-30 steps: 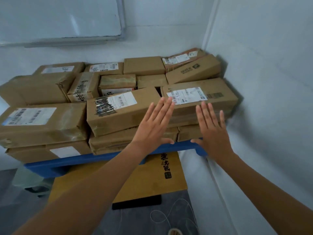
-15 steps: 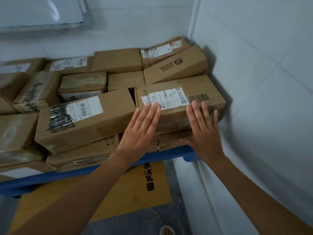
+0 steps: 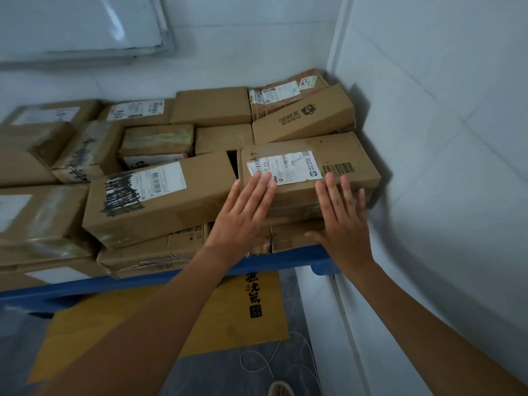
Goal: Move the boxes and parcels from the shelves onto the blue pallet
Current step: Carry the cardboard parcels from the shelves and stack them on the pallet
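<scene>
We see the labelled box, a long brown cardboard carton with a white shipping label and a printed barcode on its top, lying at the 3 o'clock end of the stack on the blue pallet, close to the white wall. Its card is creased and slightly crushed along the near side. Both hands are open with fingers straight: the left hand lies flat against the box's near left corner, fingertips over the label's edge, and the right hand is spread flat on the near right side, thumb stretched out toward 9 o'clock. At 9 o'clock of this box, touching or nearly so, lies a scribbled box whose label is partly blacked out with marker. At 12 o'clock a tilted box with a printed logo leans up against the corner. More taped cartons fill the pallet toward 9 o'clock, some glossy with clear tape. Flattened boxes lie beneath. At 6 o'clock a yellow cardboard sheet with black characters lies on the grey floor beside a thin white cord
</scene>
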